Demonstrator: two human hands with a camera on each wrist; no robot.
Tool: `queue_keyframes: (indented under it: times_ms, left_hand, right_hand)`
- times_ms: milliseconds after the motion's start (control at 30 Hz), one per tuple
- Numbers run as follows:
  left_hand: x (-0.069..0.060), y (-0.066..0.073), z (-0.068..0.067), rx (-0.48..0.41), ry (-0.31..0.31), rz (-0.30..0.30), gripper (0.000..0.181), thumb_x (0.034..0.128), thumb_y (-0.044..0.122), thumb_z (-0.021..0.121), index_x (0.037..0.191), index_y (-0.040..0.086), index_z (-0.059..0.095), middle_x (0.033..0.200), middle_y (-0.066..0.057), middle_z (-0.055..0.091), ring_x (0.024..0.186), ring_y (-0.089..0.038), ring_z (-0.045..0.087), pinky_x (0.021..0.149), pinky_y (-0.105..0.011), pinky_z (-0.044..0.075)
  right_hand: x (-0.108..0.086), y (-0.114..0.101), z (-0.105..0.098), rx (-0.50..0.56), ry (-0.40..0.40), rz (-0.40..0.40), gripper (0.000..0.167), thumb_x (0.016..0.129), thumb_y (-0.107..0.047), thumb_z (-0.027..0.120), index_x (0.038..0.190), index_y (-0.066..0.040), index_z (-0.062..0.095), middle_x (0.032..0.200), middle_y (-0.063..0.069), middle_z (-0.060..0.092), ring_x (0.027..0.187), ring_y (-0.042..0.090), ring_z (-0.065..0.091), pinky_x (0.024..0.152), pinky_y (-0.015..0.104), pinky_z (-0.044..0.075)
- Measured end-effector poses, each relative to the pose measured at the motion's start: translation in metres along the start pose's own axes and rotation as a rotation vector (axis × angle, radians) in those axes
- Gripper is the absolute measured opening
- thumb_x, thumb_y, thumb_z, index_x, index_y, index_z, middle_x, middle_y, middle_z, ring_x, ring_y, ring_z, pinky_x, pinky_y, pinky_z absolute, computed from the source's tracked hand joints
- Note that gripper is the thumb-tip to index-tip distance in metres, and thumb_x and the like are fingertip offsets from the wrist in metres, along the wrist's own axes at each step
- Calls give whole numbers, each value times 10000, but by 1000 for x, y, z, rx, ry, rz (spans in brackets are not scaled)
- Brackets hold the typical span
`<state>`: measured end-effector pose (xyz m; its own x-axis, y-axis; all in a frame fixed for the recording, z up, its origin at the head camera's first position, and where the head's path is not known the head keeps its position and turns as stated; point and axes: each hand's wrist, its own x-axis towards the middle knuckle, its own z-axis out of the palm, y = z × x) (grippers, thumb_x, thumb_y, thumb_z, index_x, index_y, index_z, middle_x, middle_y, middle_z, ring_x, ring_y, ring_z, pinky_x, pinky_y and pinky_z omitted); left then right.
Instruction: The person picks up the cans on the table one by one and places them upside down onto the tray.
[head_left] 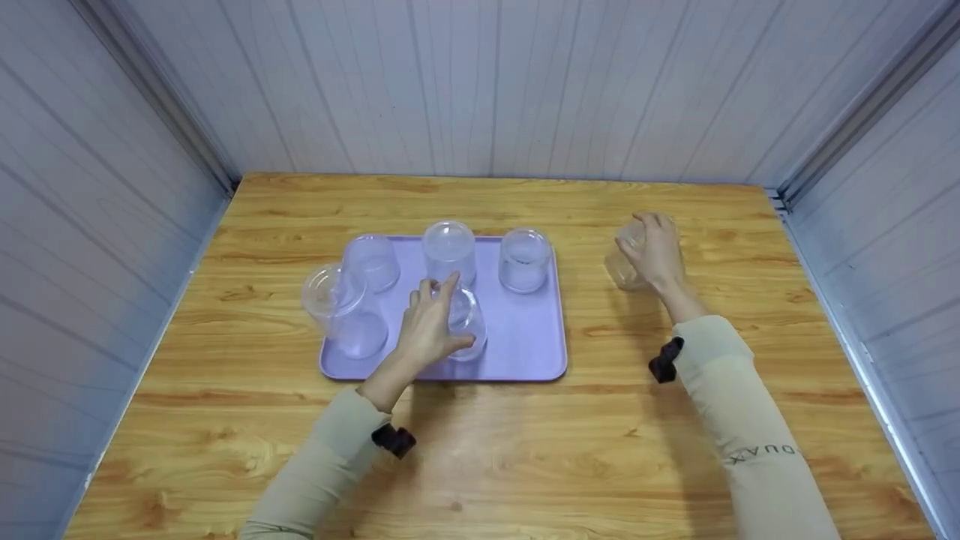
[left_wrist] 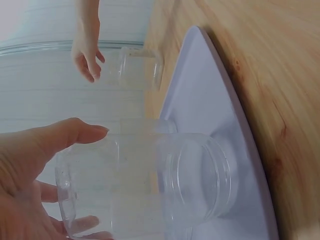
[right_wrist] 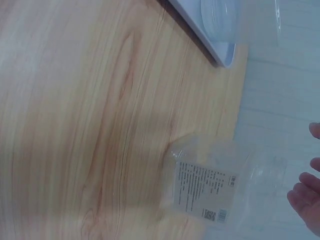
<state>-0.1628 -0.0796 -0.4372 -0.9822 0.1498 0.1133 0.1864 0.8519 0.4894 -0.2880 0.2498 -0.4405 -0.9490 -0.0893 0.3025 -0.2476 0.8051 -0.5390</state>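
My left hand (head_left: 429, 322), thumb and fingers spread, is around the upper part of a clear plastic jar (head_left: 469, 330) that stands on a lilac tray (head_left: 525, 352). In the left wrist view the thumb lies along one side of this jar (left_wrist: 145, 175), and fingertips show through its wall; firm contact cannot be made out. To the right of the tray, my right hand (head_left: 658, 251) hovers by another clear jar (head_left: 624, 266) on the table. The right wrist view shows its printed label (right_wrist: 205, 192), with loosely bent fingers (right_wrist: 307, 195) beyond its upper end.
Two clear jars, one at the back middle (head_left: 448, 251) and one at the back right (head_left: 525, 259), stand on the tray. More clear containers (head_left: 334, 292) crowd its left side, one overhanging the edge. Pale panel walls (head_left: 450, 90) enclose the wooden table (head_left: 525, 465).
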Motion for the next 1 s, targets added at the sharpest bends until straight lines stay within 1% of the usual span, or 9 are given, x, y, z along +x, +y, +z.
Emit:
queue_keyframes:
  times_ms: [133, 367, 500, 700, 867, 1000]
  left_hand:
    - [3, 0, -3, 21, -23, -19, 940, 551, 235, 814, 1349, 72, 344, 1161, -259, 402, 999, -394, 419, 705, -475, 457]
    - [6, -1, -7, 45, -69, -49, 949, 546, 233, 807, 1359, 92, 340, 1170, -255, 399, 1004, -378, 413, 718, -464, 451]
    - [7, -1, -8, 48, -85, -59, 945, 549, 227, 809, 1357, 85, 341, 1182, -256, 389, 1018, -383, 408, 717, -476, 449]
    - [8, -2, -8, 56, -87, -56, 933, 549, 234, 812, 1346, 72, 354, 1170, -265, 396, 1015, -394, 414, 710, -486, 452]
    - [10, -3, -7, 58, -88, -58, 932, 546, 234, 814, 1344, 77, 358, 1164, -265, 396, 1010, -394, 416, 712, -483, 453]
    - [11, -5, -6, 63, -91, -60, 930, 547, 235, 822, 1341, 83, 362, 1159, -262, 396, 997, -391, 420, 705, -485, 455]
  right_hand:
    - [4, 5, -2, -20, -42, 33, 526, 820, -181, 629, 1224, 89, 427, 1222, 279, 391, 1152, 410, 330, 953, 470, 309]
    - [7, 15, -4, -88, -97, 97, 634, 808, -241, 644, 1275, 89, 370, 1280, 285, 324, 1191, 422, 273, 973, 509, 256]
    - [8, 20, -4, -130, -109, 97, 695, 796, -276, 654, 1288, 97, 336, 1293, 299, 295, 1192, 439, 259, 971, 536, 225]
    - [10, 24, -4, -132, -129, 117, 781, 788, -307, 660, 1323, 98, 261, 1335, 327, 208, 1227, 461, 180, 994, 548, 167]
    - [12, 25, -6, -132, -163, 168, 834, 788, -339, 654, 1350, 85, 207, 1358, 334, 144, 1243, 472, 123, 1007, 547, 118]
    - [13, 26, -7, -128, -193, 217, 873, 788, -374, 645, 1369, 66, 165, 1365, 335, 120, 1247, 476, 104, 1002, 562, 111]
